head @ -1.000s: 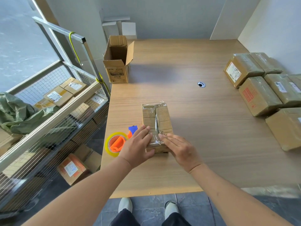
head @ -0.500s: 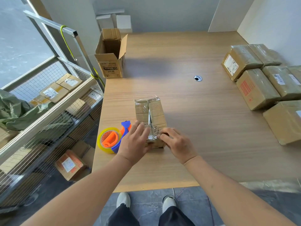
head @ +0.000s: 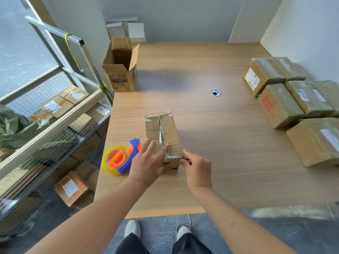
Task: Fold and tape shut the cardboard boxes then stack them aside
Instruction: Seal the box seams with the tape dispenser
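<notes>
A small closed cardboard box [head: 163,131] lies near the front left of the wooden table [head: 220,125], with shiny clear tape running along its top seam. My left hand [head: 148,162] rests on the box's near left part, fingers spread and fairly straight. My right hand [head: 198,167] is at the box's near right corner, its fingertips pinching the tape end there. A tape dispenser [head: 119,158] with a yellowish roll, orange core and blue handle lies just left of the box. An open, empty cardboard box [head: 121,70] stands upright at the far left.
Several taped boxes [head: 286,99] sit grouped along the table's right edge by the wall. A wire-mesh cart [head: 51,125] holding more boxes and green fabric stands left of the table. A cable hole [head: 216,93] is in the table's middle. My shoes show below the front edge.
My right hand slid off the box top to its near right corner and now pinches the tape end. My left hand shifted slightly but stays on the box.
</notes>
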`<state>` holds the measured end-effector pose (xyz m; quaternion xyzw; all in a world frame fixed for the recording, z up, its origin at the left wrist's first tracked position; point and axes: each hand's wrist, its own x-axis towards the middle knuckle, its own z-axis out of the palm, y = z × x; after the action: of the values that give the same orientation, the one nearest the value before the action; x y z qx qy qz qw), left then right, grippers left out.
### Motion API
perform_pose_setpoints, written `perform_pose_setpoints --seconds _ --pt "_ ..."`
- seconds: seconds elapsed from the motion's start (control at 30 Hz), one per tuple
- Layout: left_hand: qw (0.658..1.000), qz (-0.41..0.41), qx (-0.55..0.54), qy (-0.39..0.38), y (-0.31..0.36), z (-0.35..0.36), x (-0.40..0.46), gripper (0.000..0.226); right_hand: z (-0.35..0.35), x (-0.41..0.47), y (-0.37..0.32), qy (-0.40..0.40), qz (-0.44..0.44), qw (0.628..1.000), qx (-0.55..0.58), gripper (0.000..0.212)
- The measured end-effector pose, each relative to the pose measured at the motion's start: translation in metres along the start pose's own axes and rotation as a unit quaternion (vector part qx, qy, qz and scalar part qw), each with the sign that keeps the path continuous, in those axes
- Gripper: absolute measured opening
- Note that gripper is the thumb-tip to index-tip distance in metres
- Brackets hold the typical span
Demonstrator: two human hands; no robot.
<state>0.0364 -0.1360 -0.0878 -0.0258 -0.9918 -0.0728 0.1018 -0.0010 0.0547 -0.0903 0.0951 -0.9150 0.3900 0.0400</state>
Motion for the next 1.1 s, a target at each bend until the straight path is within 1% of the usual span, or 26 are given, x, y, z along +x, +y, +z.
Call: perform_pose_setpoints --seconds 0.1,0.17,0.23,0.3,0.37,0.43,0.47,0.53,0.6,0.67,0.73,0.83,0.9,0.93,1.0,1.03,1.1 --pt "1.0 -0.001 0.014 0.002 0.002 0.005 -0.001 0.07 0.005 -0.005 -0.012 -0.005 0.025 0.999 -0.035 0.042" --pt "1.0 -0.005 0.009 0.003 0.005 0.005 -0.001 0.07 0.008 -0.008 -0.02 -0.017 0.037 0.998 -0.05 0.044" --pt "1.0 -0.012 -0.007 0.0 0.006 0.005 0.0 0.072 0.008 -0.009 -0.025 -0.03 0.069 0.996 -0.05 0.045" --pt "0.999 -0.017 -0.036 -0.003 0.005 0.002 -0.001 0.08 0.003 -0.008 -0.029 -0.048 0.096 0.993 -0.044 0.05" --pt "0.996 -0.012 -0.083 -0.017 0.003 -0.006 -0.001 0.095 -0.005 -0.005 -0.033 -0.065 0.112 0.991 -0.027 0.056" --pt "0.992 0.01 -0.119 -0.04 0.0 -0.016 0.0 0.104 -0.014 0.003 -0.037 -0.075 0.136 0.988 -0.024 0.059" --pt "0.99 0.026 -0.13 -0.057 -0.002 -0.022 0.0 0.104 -0.019 0.008 -0.037 -0.079 0.147 0.985 -0.036 0.06" --pt "0.984 0.057 -0.138 -0.094 -0.005 -0.034 0.001 0.094 -0.026 0.017 -0.035 -0.09 0.157 0.98 -0.076 0.07" --pt "0.979 0.085 -0.14 -0.12 -0.008 -0.044 0.004 0.077 -0.03 0.024 -0.03 -0.106 0.155 0.977 -0.097 0.077" --pt "0.975 0.105 -0.145 -0.132 -0.013 -0.049 0.01 0.06 -0.028 0.032 -0.025 -0.118 0.156 0.977 -0.086 0.072" --pt "0.975 0.114 -0.145 -0.123 -0.02 -0.048 0.017 0.049 -0.028 0.04 -0.025 -0.13 0.154 0.975 -0.092 0.069" --pt "0.983 0.081 -0.108 -0.121 -0.025 -0.047 0.025 0.051 -0.034 0.048 -0.025 -0.19 0.126 0.96 -0.163 0.067" --pt "0.984 0.055 -0.072 -0.153 -0.028 -0.046 0.027 0.051 -0.041 0.052 -0.023 -0.235 0.101 0.94 -0.225 0.063" --pt "0.983 0.055 -0.059 -0.165 -0.028 -0.046 0.027 0.05 -0.045 0.053 -0.023 -0.246 0.098 0.933 -0.246 0.061" --pt "0.979 0.064 -0.055 -0.188 -0.028 -0.046 0.024 0.052 -0.051 0.054 -0.023 -0.24 0.101 0.929 -0.263 0.058" --pt "0.976 0.059 -0.058 -0.201 -0.027 -0.045 0.022 0.054 -0.051 0.053 -0.023 -0.222 0.094 0.932 -0.27 0.057" --pt "0.977 0.044 -0.059 -0.201 -0.025 -0.044 0.017 0.06 -0.049 0.049 -0.022 -0.145 0.049 0.95 -0.272 0.05"
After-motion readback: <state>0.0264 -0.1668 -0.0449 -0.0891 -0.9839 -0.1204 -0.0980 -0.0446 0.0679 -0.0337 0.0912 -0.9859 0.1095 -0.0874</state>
